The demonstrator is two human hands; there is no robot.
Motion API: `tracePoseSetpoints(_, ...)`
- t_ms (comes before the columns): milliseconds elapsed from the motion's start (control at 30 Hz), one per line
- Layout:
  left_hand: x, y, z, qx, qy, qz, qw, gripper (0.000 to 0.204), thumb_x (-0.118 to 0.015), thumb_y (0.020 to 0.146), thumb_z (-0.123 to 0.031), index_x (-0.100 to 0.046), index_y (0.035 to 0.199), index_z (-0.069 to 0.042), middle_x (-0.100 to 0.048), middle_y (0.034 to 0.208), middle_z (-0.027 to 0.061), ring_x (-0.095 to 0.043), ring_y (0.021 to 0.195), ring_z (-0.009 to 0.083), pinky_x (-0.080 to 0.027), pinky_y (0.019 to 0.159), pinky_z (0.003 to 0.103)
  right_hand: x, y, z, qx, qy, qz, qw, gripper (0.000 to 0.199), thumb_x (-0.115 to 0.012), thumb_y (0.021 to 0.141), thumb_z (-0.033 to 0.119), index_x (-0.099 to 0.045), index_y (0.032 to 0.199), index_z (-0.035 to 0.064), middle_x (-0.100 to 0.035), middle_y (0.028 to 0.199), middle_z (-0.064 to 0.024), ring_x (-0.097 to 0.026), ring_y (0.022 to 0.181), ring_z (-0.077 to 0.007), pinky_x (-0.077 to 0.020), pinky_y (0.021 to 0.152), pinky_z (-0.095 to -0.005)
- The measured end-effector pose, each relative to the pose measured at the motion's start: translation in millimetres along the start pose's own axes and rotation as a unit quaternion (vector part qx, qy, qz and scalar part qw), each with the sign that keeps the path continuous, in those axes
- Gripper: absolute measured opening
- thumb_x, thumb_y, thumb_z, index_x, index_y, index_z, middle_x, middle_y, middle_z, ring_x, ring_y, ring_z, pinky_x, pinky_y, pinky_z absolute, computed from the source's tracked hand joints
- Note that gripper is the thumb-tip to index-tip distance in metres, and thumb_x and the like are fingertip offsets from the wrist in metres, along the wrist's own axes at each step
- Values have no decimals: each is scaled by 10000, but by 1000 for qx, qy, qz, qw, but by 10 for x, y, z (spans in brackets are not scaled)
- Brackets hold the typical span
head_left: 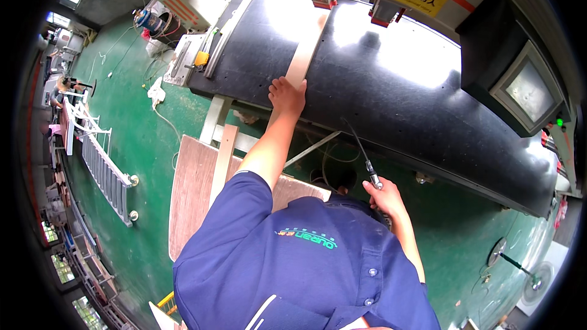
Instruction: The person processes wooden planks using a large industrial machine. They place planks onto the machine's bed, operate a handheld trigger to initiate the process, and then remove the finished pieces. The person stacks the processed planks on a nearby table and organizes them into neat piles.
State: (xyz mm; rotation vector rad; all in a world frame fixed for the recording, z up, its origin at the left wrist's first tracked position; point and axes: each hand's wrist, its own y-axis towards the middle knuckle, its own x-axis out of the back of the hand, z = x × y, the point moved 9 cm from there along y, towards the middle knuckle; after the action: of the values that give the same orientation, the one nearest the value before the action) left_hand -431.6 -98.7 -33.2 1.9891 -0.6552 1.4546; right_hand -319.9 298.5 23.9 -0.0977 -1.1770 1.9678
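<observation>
A long, pale wooden strip (pixel 307 49) lies across the black machine table (pixel 367 98), its far end under the machine's beam. My left hand (pixel 287 98) grips the near end of this strip, with the thumb on its right edge and the fingers curled at its left. Off the table's front edge, my right hand (pixel 385 197) is closed around an air blow gun (pixel 372 172). The gun's thin dark nozzle points up and left toward the table edge. Part of its handle is hidden in my palm.
Wood-grain boards (pixel 192 186) with a loose strip (pixel 224 159) on top stand at my left. A metal rail (pixel 229 35) lies on the table's left end. A monitor (pixel 529 88) overhangs the right side. Farther left are a wheeled rack (pixel 105 168) and a person (pixel 63 85).
</observation>
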Motion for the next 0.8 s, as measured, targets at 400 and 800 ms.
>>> tracePoseSetpoints(400,3,-39,-73,5,-7,0,1000,611,-639,887,-574,-508,1075,-8,-534,1113,159,-525,1090,359,-440,911,484,-11,49,42,6,-4,3,1000,381,-696,936,388,-614,870,22,-624,640,-59,-625,541,-145,-512,543,-314)
tracePoseSetpoints(800,-45,23,-49,11,-10,18,1000,664,-670,842,-614,-504,1062,-10,-541,1120,163,-533,1090,363,-442,923,490,15,124,172,25,-14,2,1000,383,-698,935,382,-602,853,21,-627,646,-69,-631,553,-156,-516,548,-324)
